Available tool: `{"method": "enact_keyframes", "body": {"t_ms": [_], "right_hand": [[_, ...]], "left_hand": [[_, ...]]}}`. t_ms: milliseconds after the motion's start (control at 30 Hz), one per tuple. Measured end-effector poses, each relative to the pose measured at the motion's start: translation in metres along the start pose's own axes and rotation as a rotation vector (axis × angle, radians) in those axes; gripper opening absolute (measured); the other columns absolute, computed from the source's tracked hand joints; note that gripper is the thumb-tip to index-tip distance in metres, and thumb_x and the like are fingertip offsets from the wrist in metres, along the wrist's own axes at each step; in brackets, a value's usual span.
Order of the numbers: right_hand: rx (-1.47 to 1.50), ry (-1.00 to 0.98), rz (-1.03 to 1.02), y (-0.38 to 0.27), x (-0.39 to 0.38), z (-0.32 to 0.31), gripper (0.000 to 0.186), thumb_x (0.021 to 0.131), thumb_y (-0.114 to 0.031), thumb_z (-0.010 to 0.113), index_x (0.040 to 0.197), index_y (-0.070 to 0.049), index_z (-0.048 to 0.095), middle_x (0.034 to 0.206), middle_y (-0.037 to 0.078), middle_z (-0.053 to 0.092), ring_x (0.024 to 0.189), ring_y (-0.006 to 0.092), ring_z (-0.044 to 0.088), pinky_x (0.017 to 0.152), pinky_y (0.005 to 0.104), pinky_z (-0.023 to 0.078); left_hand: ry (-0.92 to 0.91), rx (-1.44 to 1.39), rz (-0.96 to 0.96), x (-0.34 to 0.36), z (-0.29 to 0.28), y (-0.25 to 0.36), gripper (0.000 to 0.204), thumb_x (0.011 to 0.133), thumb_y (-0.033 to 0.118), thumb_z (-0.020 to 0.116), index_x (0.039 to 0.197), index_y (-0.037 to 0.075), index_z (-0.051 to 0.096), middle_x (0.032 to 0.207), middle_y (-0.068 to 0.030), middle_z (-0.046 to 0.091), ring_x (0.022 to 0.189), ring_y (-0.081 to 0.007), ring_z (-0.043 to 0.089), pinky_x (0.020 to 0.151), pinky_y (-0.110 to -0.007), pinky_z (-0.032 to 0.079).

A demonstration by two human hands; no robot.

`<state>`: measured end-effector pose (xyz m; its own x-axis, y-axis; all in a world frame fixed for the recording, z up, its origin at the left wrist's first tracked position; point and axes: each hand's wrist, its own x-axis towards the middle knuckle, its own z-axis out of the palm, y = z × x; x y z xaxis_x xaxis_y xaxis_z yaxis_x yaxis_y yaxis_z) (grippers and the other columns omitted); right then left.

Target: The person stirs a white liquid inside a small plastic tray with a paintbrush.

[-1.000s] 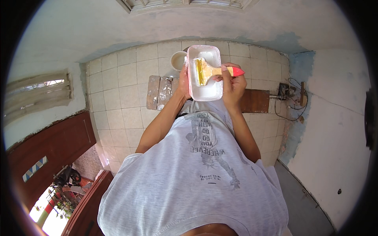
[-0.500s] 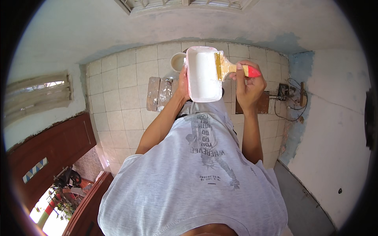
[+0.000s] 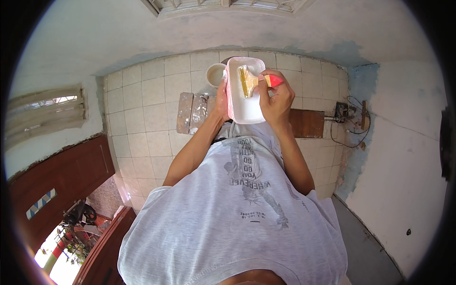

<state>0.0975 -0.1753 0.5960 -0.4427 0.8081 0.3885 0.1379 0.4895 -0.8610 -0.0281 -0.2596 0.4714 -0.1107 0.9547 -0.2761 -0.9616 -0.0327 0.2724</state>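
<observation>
In front of my chest I hold up a pinkish rectangular tub (image 3: 231, 102) with white paint (image 3: 247, 113) inside. My left hand (image 3: 222, 100) is closed on the tub's left side, and white paint marks its thumb. Pinched in my right hand (image 3: 278, 100) is a wide paintbrush (image 3: 252, 81) with a wooden handle, red at its end, and a yellowish band. The brush's head lies over the inside of the tub; whether its bristles touch the paint I cannot tell.
A round bucket (image 3: 215, 75) stands on the tiled floor (image 3: 154, 90) beyond my left hand. Paint-spotted boards (image 3: 185, 113) belong to a low bench below. Cables and a socket box (image 3: 342, 112) sit by the right wall. A brown door (image 3: 61, 175) stands at the left.
My right hand has moved left, carrying the paintbrush from the tub's right rim to over its middle. The tub and my left hand have barely shifted.
</observation>
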Motion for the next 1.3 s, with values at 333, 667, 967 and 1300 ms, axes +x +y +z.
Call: {"method": "enact_keyframes", "body": {"t_ms": [333,667,967,1300], "right_hand": [[0.426,-0.008,0.347,0.002,-0.01,-0.012,0.014,0.106,-0.007,0.066,0.113,0.005,0.066,0.095,0.01,0.072,0.073,0.0156,0.074,0.063,0.0269,0.057],[0.376,0.023,0.276,-0.016,-0.005,-0.038,0.013,0.106,-0.005,0.064,0.113,0.006,0.066,0.095,0.01,0.073,0.071,0.0152,0.073,0.065,0.0268,0.056],[-0.246,-0.053,-0.185,-0.025,0.004,-0.042,0.012,0.095,-0.001,0.071,0.106,0.0,0.068,0.095,0.014,0.07,0.073,0.0235,0.071,0.068,0.0356,0.055],[-0.115,-0.044,-0.087,-0.015,-0.022,-0.015,0.007,0.096,-0.003,0.071,0.101,-0.001,0.067,0.091,0.012,0.068,0.066,0.0226,0.065,0.061,0.0356,0.053]], "left_hand": [[-0.036,-0.026,-0.029,0.003,-0.007,0.001,0.076,0.11,0.063,0.031,0.156,0.005,0.047,0.148,-0.0188,0.061,0.13,-0.0325,0.065,0.112,-0.05,0.054],[-0.044,-0.059,-0.054,-0.002,0.0,0.003,0.077,0.11,0.063,0.032,0.157,0.004,0.046,0.148,-0.0193,0.061,0.13,-0.0329,0.066,0.112,-0.052,0.055],[-0.082,-0.059,-0.014,-0.002,0.008,0.002,0.08,0.109,0.067,0.032,0.161,0.008,0.041,0.156,-0.0178,0.055,0.137,-0.0341,0.061,0.115,-0.053,0.052],[-0.087,-0.029,0.016,0.001,-0.004,-0.002,0.076,0.11,0.065,0.029,0.158,0.008,0.044,0.15,-0.0169,0.06,0.133,-0.0322,0.064,0.112,-0.051,0.055]]}}
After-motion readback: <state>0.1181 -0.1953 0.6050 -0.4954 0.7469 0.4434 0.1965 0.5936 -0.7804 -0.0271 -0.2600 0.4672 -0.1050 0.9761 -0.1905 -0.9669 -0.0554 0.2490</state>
